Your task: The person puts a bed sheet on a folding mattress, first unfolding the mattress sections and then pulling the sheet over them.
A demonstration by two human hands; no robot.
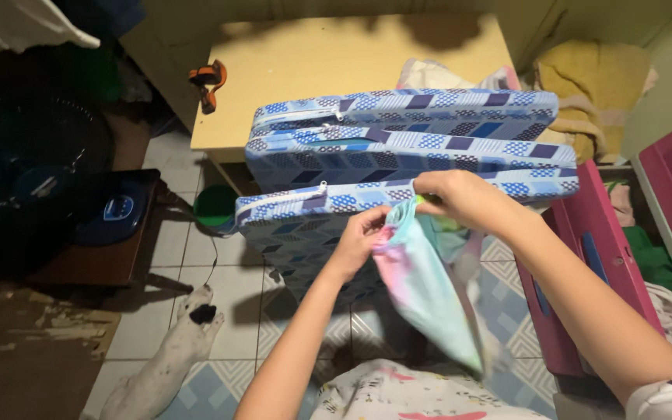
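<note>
Pastel tie-dye cloth (421, 280) hangs in front of the folded blue patterned mattress (406, 155), held up by its top edge; left hand (361, 237) closed, fingers pinching the cloth's left corner, just below the mattress's lowest fold; right hand (460, 198) closed, gripping the cloth's bunched upper edge against that same fold; mattress leans on a yellow table (313, 62); orange tool (209, 82) lies on that table, left of the mattress; white dog (165, 358) on the floor, below-left of the mattress.
</note>
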